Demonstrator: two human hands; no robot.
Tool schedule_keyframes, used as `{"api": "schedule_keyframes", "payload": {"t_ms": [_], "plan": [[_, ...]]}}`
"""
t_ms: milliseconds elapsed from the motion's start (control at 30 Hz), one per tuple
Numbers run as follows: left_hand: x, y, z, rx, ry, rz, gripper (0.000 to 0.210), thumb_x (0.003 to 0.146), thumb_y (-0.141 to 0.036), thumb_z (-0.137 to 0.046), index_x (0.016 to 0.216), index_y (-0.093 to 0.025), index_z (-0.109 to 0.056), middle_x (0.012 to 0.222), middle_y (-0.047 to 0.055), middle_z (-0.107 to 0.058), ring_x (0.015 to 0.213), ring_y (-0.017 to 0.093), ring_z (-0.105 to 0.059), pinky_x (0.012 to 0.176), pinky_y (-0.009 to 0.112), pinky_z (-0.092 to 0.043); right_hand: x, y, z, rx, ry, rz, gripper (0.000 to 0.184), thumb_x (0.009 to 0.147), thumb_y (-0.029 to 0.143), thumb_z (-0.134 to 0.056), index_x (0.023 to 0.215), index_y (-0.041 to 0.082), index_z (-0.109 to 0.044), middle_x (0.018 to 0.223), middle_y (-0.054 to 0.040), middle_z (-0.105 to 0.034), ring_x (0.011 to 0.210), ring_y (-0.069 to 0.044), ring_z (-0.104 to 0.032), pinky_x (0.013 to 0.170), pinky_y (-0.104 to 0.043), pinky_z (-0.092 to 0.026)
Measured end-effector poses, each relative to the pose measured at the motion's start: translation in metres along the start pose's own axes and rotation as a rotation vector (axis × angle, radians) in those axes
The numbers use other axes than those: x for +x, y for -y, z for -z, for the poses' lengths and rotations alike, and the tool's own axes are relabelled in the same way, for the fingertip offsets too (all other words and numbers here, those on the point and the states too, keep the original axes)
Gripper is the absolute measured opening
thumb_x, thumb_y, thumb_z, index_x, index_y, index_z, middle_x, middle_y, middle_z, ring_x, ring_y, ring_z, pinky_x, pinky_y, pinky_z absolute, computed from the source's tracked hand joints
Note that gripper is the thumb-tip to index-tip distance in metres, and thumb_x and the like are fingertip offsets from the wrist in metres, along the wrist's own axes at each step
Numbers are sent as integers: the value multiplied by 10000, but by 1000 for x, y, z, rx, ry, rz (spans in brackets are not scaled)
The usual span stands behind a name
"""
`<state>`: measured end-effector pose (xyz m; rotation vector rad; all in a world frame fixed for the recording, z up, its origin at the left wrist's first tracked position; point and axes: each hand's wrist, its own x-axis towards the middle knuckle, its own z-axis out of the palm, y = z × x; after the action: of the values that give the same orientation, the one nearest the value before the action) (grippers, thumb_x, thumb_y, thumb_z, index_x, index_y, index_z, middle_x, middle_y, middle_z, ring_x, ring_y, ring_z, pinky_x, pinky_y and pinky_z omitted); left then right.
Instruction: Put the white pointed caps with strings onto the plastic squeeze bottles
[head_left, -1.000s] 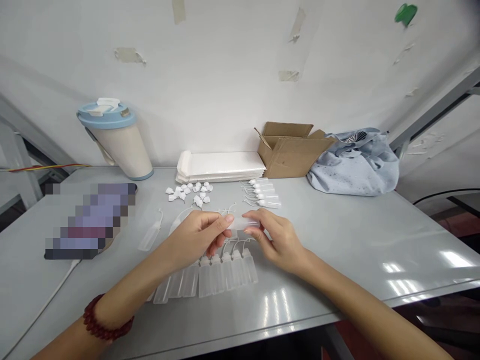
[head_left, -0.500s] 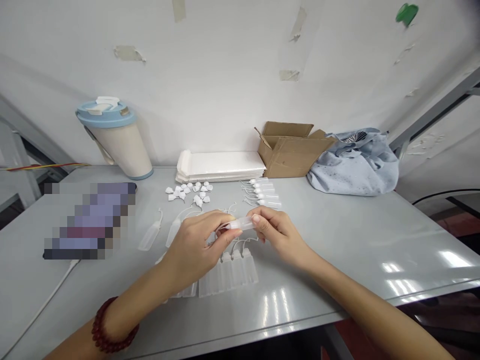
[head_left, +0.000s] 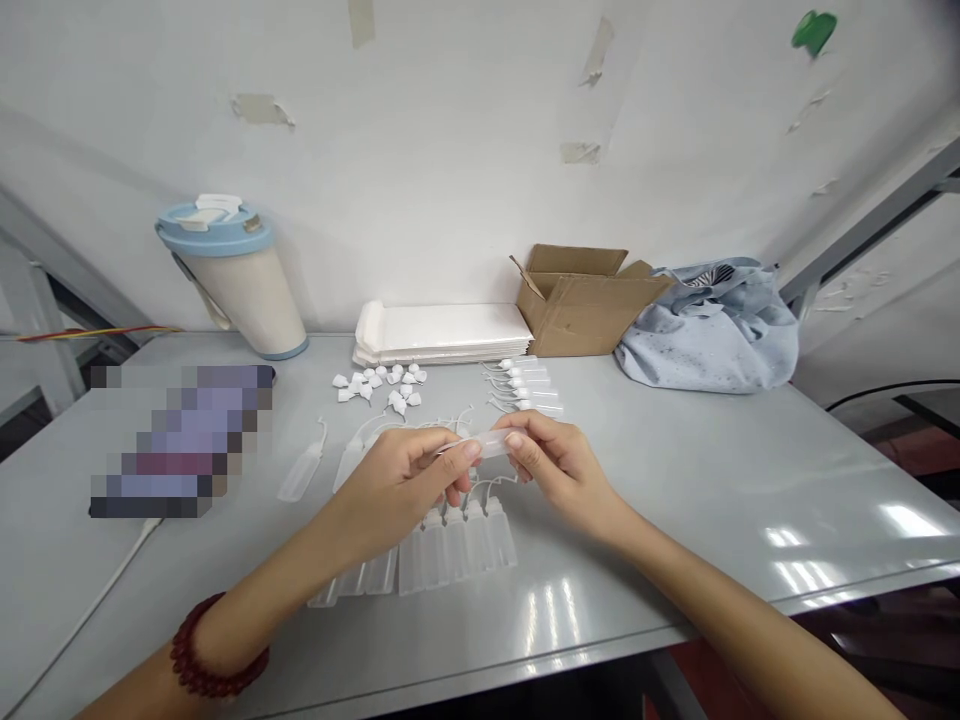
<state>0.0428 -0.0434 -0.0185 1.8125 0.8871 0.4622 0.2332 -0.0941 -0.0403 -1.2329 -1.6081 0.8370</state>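
A small translucent squeeze bottle (head_left: 493, 443) lies nearly level between my two hands above the table. My left hand (head_left: 420, 470) pinches its neck end with thumb and fingers, which cover the tip. Around the other end, the fingertips of my right hand (head_left: 551, 458) are closed. Below them, a row of similar bottles (head_left: 457, 550) with thin tethered caps lies on the table, partly hidden by my left hand and forearm. Another such bottle (head_left: 302, 470) lies apart to the left. Behind the hands are a cluster of white caps (head_left: 373, 380) and several bottles with white tops (head_left: 536, 383).
A stack of white flat boxes (head_left: 450, 325) stands against the wall beside an open cardboard box (head_left: 592, 310). Grey-blue cloth (head_left: 709, 330) is bundled at the right. To the left are a tumbler (head_left: 240, 285) and a blurred-out phone (head_left: 187, 440) with a white cable (head_left: 90, 610).
My left hand has rolled around the bottle's neck end. Its thumb now lies over the neck, and the fingers curl beneath. My right hand keeps its hold almost unchanged.
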Motion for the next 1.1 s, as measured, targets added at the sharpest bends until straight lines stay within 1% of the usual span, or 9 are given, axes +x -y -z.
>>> {"api": "schedule_keyframes", "payload": {"t_ms": [100, 233, 333, 467, 600, 733, 867, 933, 1100], "plan": [[0, 1, 1, 1, -5, -6, 432, 904, -457, -452, 610, -171, -588, 592, -9, -600, 567, 124, -566, 534, 222, -445, 0, 0, 0, 11, 16, -25, 267, 932, 364, -447, 901, 152, -607, 627, 31, -458, 545, -91, -426, 532, -237, -343], [-2, 0, -3, 40, -75, -53, 417, 902, -415, -457, 584, -168, -565, 524, -19, -544, 508, 113, -522, 479, 212, -409, 0, 0, -1, 106, 50, -119, 338, 924, 432, -440, 824, 148, -591, 553, 50, -403, 490, -85, -384, 487, -232, -320], [-4, -2, -6, 97, -129, -134, 398, 902, -373, -452, 566, -174, -525, 503, -29, -506, 492, 108, -486, 462, 210, -385, 1, 2, -2, 186, 72, -207, 369, 905, 473, -458, 756, 150, -558, 517, 65, -359, 457, -77, -346, 449, -223, -292], [-4, -2, -8, 274, -163, -254, 366, 905, -280, -446, 556, -173, -478, 520, -35, -477, 499, 99, -436, 493, 225, -352, 4, 5, -2, 362, 107, -301, 396, 868, 500, -504, 655, 169, -466, 530, 85, -281, 430, -57, -283, 402, -203, -299], [-4, -1, -8, 394, -196, -380, 293, 903, -213, -452, 624, -169, -529, 537, -40, -440, 503, 96, -394, 490, 227, -322, 7, 5, 1, 462, 137, -367, 433, 833, 491, -563, 585, 191, -373, 520, 98, -234, 406, -41, -230, 356, -179, -284], [-3, 5, -7, 477, -217, -499, 207, 904, -163, -454, 745, -166, -587, 556, -41, -451, 505, 99, -384, 487, 225, -315, 8, 4, 3, 540, 176, -429, 433, 820, 485, -589, 586, 192, -373, 507, 108, -211, 396, -34, -187, 331, -164, -271], [-2, 12, -8, 564, -237, -596, 196, 915, -158, -433, 795, -160, -588, 583, -31, -459, 513, 105, -382, 494, 235, -316, 9, 3, 2, 585, 188, -492, 443, 814, 487, -600, 580, 193, -366, 494, 114, -192, 391, -31, -155, 317, -159, -255], [-1, 12, -9, 566, -228, -567, 204, 919, -188, -430, 781, -165, -579, 598, -25, -475, 522, 108, -402, 498, 236, -325, 8, 2, 1, 592, 177, -513, 449, 818, 480, -598, 572, 195, -353, 487, 114, -193, 383, -30, -170, 316, -159, -253], [0, 3, -7, 425, -125, -286, 342, 929, -309, -417, 613, -185, -461, 562, -37, -462, 516, 103, -433, 480, 220, -341, 7, 3, -1, 530, 121, -424, 427, 840, 481, -558, 580, 182, -400, 497, 87, -299, 394, -44, -298, 366, -184, -330]]}}
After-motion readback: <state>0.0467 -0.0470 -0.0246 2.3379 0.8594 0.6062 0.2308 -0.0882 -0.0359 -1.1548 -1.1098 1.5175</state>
